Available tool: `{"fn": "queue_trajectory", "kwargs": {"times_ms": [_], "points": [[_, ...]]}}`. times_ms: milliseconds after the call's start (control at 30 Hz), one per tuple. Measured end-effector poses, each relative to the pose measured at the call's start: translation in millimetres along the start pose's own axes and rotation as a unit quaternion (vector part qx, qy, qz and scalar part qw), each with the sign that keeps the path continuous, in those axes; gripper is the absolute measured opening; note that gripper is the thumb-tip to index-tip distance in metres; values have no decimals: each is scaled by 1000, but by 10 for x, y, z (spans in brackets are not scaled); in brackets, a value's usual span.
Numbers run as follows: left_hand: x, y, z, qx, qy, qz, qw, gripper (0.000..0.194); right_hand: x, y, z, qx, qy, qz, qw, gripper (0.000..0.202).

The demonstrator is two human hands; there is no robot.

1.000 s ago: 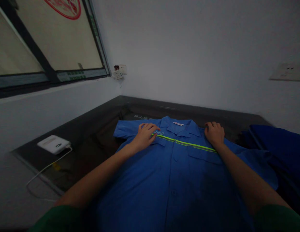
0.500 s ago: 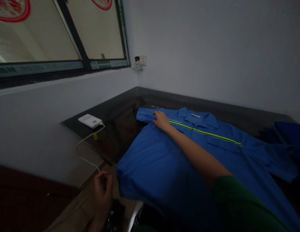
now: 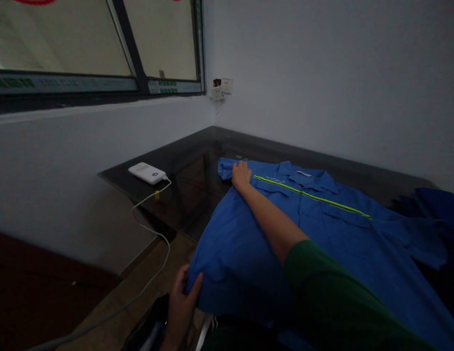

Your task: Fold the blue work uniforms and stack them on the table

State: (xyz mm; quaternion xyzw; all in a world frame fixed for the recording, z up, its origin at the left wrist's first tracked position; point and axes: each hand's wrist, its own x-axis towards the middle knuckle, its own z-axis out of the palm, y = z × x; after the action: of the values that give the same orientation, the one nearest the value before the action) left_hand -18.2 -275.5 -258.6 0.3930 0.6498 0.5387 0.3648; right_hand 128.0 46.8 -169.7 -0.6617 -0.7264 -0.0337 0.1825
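A blue short-sleeved work shirt [image 3: 248, 243] with a collar and a yellow-green chest stripe lies front up on the dark table, its lower part reaching over the near edge. My right hand [image 3: 242, 175], arm stretched across the shirt, has its bent fingers closed on the cloth where the left-hand sleeve meets the shoulder. At the lower left corner of the shirt, my left hand [image 3: 185, 295] pinches the hem, thumb on top and fingers behind the edge. The fingertips behind the cloth are hidden.
A white power bank [image 3: 147, 172] rests on the dark tabletop [image 3: 183, 151], its white cable [image 3: 168, 253] hanging down past the edge. Darker blue folded cloth [image 3: 437, 207] lies at the right. Wall sockets [image 3: 223, 87] and a window [image 3: 164, 39] are behind.
My left hand has moved right from beside the cable and taken hold of the shirt's hem. My right hand stays near the sleeve, its fingers pressed closer to the cloth. The view has shifted slightly.
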Motion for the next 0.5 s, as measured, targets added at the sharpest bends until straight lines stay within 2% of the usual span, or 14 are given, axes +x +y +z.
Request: {"fn": "queue_trajectory", "kwargs": {"times_ms": [133,233,300,367,433,500], "points": [[-135,189,-74,50,-6,57,997,47,-7,54,-99,36,2,29,999,34],[-237,348,-154,104,-15,163,981,33,85,276,-290,79,15,72,994,32],[-314,464,-199,125,-29,255,958,20,173,554,-472,176,61,119,975,29],[-395,565,-200,118,-62,338,932,20,227,920,-655,286,121,176,934,27],[-476,616,-121,72,-115,401,906,30,194,1323,-782,349,165,228,894,27],[-546,598,48,4,-186,449,874,32,56,1695,-815,385,189,259,866,28]]}}
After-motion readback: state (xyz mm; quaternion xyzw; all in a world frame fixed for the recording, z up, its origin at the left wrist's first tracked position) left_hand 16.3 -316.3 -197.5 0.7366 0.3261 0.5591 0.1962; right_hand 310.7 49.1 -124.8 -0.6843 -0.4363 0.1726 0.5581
